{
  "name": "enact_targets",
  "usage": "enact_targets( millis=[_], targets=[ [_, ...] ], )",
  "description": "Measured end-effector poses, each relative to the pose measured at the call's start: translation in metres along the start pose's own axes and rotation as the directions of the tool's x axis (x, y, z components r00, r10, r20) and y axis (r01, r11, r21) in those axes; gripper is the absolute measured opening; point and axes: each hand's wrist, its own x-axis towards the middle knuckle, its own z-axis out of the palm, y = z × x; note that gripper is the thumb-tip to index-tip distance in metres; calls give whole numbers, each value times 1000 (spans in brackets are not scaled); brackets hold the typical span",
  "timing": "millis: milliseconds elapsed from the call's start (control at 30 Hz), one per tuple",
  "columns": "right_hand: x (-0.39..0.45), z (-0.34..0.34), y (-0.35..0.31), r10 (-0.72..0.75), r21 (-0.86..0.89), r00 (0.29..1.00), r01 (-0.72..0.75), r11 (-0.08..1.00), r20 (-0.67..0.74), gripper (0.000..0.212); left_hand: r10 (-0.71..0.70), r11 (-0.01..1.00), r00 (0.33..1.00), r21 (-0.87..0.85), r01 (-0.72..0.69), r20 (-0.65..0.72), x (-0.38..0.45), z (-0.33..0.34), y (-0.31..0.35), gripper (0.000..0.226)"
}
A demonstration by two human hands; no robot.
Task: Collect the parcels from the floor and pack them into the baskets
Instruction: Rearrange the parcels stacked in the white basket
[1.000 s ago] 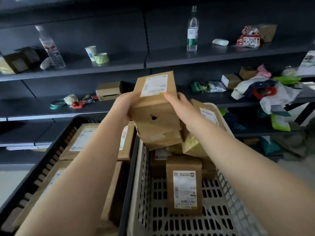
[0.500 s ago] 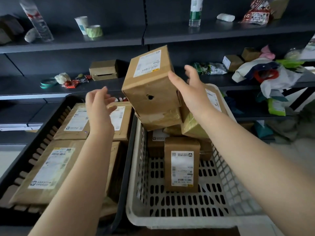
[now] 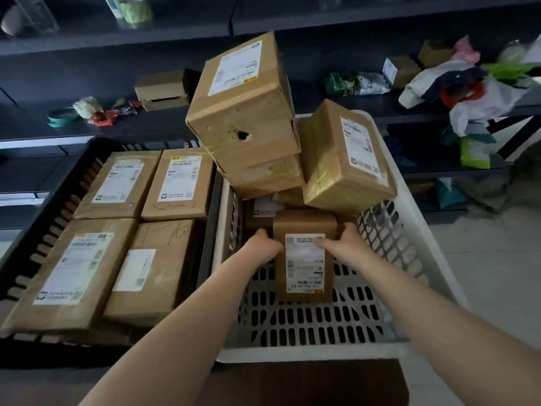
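A small brown parcel (image 3: 304, 268) with a white label lies in the white basket (image 3: 322, 351). My left hand (image 3: 262, 244) grips its left top corner and my right hand (image 3: 344, 243) grips its right top corner. Behind it, parcels are piled at the basket's far end: a big box with a hole (image 3: 243, 101) sits tilted on top, and another labelled box (image 3: 344, 156) leans on the right rim. The black basket (image 3: 55, 206) on the left holds several flat labelled parcels (image 3: 120, 183).
Dark shelves (image 3: 117, 45) run behind the baskets, carrying a small carton (image 3: 161, 89), tape rolls, bottles and bags (image 3: 468, 92). Pale floor (image 3: 491, 273) shows at the right. A brown surface (image 3: 307, 382) lies under the white basket's near edge.
Both hands left the big top box, which stays on the pile, and dropped down to take hold of the small parcel lying in the white basket. The camera tilted downward.
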Motion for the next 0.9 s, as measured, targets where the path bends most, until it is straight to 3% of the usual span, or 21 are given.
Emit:
enact_targets(
  millis=[100, 233, 367, 467, 567, 633, 700, 767, 833, 900],
  targets=[
    [4, 3, 8, -99, -57, 995, 99, 993, -7, 83, -1, 997, 999, 77, -2, 40, 9, 14, -6, 67],
    [2, -3, 10, -140, -112, 990, 138, 984, -12, 77, 37, 999, 998, -33, -38, -44, 16, 16, -9, 50],
    [-12, -10, 8, -24, -129, 998, 32, 991, 60, 67, 114, 985, 989, -118, -125, -95, 17, 14, -12, 48],
    [-26, -19, 3, 169, -341, 968, -98, 935, 185, 60, 176, 978, 982, -101, -182, -69, 16, 17, -7, 50],
    [-31, -29, -5, 189, -674, 965, -18, 739, 182, 63, 185, 982, 982, -46, -183, 35, 13, 27, -7, 60],
    [-24, -32, -10, 16, -747, 996, 54, 662, 86, 75, 89, 996, 996, 8, -89, 3, 12, 33, -9, 67],
    [-10, -29, -12, -129, -709, 987, 157, 688, 94, 99, -130, 991, 991, -20, 130, -15, 7, 37, -13, 71],
    [4, -21, -8, -112, -651, 962, 252, 716, 249, 112, -332, 918, 936, -187, 349, 116, 1, 41, -19, 69],
    [16, -9, 7, -51, -672, 937, 284, 684, 344, 101, -441, 764, 840, -358, 536, 316, -6, 47, -28, 80],
    [24, 2, 22, -65, -749, 947, 289, 596, 314, 95, -458, 702, 743, -315, 639, 488, -9, 54, -35, 87]
  ],
)
